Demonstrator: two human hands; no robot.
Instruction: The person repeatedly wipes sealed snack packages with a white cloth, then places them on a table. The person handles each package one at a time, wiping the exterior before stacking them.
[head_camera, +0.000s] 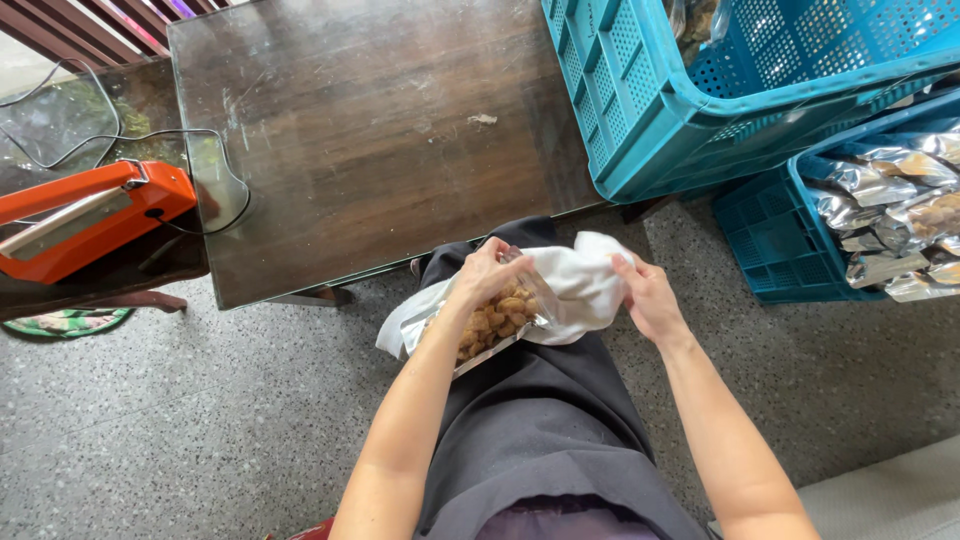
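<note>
Fingers of the left hand (487, 272) are curled closed around the top edge of a clear pouch (497, 320) filled with brown, nut-like snacks, gripping it from above. The pouch rests tilted on the person's lap, just in front of the dark wooden tabletop (380, 130). The right hand (648, 297), to the right of the pouch, is pinched shut on a white cloth (583, 285), thumb and fingertips bunching the fabric; the cloth lies partly under and behind the pouch and touches it.

On a glass-topped side table left of the tabletop lies an orange heat sealer (85, 215), its black cord (150, 135) looping beside it. A teal plastic crate (720, 90) sits at the tabletop's right end, overhanging the edge. Beyond it, lower and further right, a second blue crate (770, 240) holds silvery foil packets (890, 215) piled together. Speckled grey floor (200, 420) spreads beneath the tabletop and around the person's legs.
</note>
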